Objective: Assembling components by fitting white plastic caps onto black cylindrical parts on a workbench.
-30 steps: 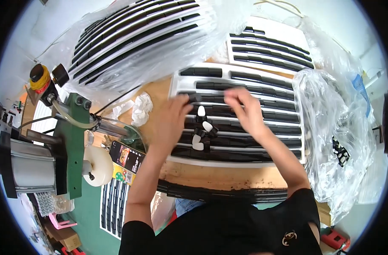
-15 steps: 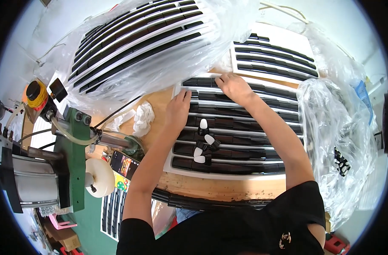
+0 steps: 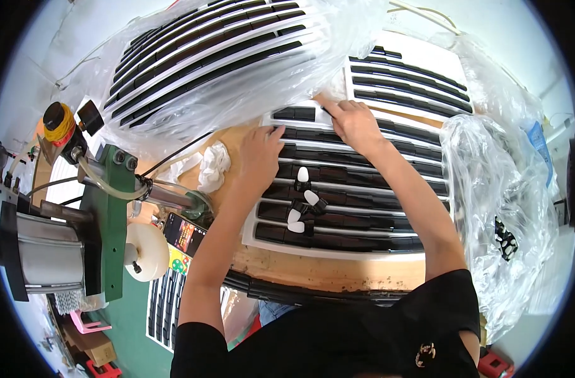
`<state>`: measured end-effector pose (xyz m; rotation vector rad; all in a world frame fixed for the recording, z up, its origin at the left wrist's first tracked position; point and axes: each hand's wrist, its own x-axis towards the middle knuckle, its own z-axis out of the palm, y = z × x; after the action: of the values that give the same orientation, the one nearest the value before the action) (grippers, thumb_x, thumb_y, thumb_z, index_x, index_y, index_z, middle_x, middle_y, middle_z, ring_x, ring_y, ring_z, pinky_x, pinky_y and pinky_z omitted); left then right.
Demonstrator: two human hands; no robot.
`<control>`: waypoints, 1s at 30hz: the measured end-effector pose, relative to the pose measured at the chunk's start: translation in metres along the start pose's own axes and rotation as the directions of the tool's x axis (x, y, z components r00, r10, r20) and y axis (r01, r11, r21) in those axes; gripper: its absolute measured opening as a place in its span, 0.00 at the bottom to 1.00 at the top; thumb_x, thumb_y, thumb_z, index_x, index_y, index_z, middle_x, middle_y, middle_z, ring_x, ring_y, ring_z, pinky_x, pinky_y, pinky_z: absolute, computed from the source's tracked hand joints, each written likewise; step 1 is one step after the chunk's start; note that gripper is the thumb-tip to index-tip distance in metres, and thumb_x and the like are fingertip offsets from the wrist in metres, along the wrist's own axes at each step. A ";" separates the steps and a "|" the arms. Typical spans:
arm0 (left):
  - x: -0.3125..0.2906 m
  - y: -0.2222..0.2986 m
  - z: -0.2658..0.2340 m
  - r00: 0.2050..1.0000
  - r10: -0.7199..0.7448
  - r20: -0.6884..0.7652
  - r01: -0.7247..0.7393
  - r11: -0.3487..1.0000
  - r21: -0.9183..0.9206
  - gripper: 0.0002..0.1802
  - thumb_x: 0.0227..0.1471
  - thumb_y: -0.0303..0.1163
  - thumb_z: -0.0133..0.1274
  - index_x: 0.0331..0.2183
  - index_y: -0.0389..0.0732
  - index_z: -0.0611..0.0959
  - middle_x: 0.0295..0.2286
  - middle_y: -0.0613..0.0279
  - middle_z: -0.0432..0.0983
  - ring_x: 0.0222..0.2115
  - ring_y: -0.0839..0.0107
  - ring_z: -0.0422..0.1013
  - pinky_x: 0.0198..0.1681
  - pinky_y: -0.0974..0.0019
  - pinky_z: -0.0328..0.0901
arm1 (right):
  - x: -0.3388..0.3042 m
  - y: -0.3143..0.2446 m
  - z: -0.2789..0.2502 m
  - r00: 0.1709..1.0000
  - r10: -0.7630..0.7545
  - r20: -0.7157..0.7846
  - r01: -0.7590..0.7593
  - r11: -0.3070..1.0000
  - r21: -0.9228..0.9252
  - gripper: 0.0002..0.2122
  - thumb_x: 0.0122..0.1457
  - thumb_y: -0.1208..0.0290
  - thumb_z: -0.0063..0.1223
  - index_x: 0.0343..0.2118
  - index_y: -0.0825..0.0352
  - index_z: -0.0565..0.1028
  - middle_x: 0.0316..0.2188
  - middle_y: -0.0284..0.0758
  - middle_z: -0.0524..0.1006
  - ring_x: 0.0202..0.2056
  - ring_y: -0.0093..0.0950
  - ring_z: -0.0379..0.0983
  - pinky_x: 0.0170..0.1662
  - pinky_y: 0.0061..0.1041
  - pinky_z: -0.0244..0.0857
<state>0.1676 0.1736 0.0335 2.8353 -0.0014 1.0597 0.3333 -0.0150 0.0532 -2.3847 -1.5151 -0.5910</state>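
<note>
The right hand (image 3: 358,129) had shifted a little to the right and farther out, a finger now reaching to the tray's far edge; the left hand (image 3: 260,157) had stayed at the tray's left edge. The white tray (image 3: 250,230) lay on the desk (image 3: 325,269) in front of the person, lined with rows of black strips (image 3: 338,239). The left fingertips touched the left end of the second row; whether they gripped anything, I could not tell. The right hand's grip could not be told either. Just left of its fingers was a white gap in the top row, then a short black piece (image 3: 294,114). Loose black caps with white tips (image 3: 303,174) lay in a cluster on the strips. Crumpled tissue (image 3: 213,165) lay left of the left hand, and a phone (image 3: 185,233) beside the left forearm.
</note>
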 end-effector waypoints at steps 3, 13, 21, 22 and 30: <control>-0.013 0.026 -0.031 0.953 -0.281 0.113 0.303 0.900 -0.314 0.09 0.48 0.30 0.57 0.34 0.40 0.83 0.34 0.57 0.77 0.37 0.55 0.69 0.42 0.55 0.62 | -0.023 -0.022 -0.027 0.950 0.282 -0.136 -0.187 0.860 0.475 0.25 0.54 0.79 0.55 0.56 0.58 0.65 0.31 0.40 0.76 0.31 0.31 0.75 0.38 0.27 0.69; -0.045 0.094 -0.056 0.950 -0.105 0.295 0.183 0.951 -0.251 0.18 0.36 0.40 0.67 0.30 0.43 0.79 0.29 0.64 0.73 0.36 0.60 0.67 0.38 0.57 0.57 | -0.145 -0.127 -0.092 0.666 0.714 0.217 -0.245 -0.065 0.967 0.25 0.54 0.80 0.59 0.54 0.66 0.62 0.33 0.33 0.74 0.30 0.18 0.70 0.34 0.17 0.69; -0.056 0.136 -0.066 0.961 0.182 0.209 0.007 0.738 -0.674 0.11 0.43 0.24 0.60 0.33 0.42 0.79 0.32 0.60 0.77 0.37 0.57 0.72 0.41 0.57 0.62 | -0.233 -0.151 -0.121 0.586 0.765 0.266 -0.240 -0.149 0.959 0.22 0.55 0.85 0.56 0.53 0.67 0.67 0.46 0.33 0.74 0.43 0.19 0.70 0.45 0.18 0.65; -0.066 0.151 -0.075 0.956 0.202 0.212 0.018 0.683 -0.730 0.11 0.44 0.24 0.59 0.34 0.41 0.79 0.32 0.60 0.78 0.36 0.56 0.73 0.41 0.57 0.65 | -0.240 -0.152 -0.125 0.598 0.762 0.250 -0.250 -0.119 0.961 0.22 0.55 0.85 0.55 0.53 0.67 0.67 0.46 0.35 0.74 0.44 0.20 0.71 0.47 0.19 0.65; -0.136 0.189 -0.062 0.715 0.346 0.607 0.377 0.541 -0.752 0.17 0.45 0.24 0.57 0.41 0.40 0.75 0.37 0.54 0.74 0.41 0.53 0.69 0.44 0.57 0.64 | -0.281 -0.167 -0.131 0.803 0.557 0.210 -0.470 0.376 0.799 0.21 0.49 0.84 0.62 0.47 0.68 0.70 0.42 0.39 0.77 0.41 0.28 0.76 0.43 0.24 0.71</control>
<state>0.0163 -0.0125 0.0111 2.0476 -0.4364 -0.1854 0.0510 -0.2242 0.0376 -1.8078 -0.6220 0.1748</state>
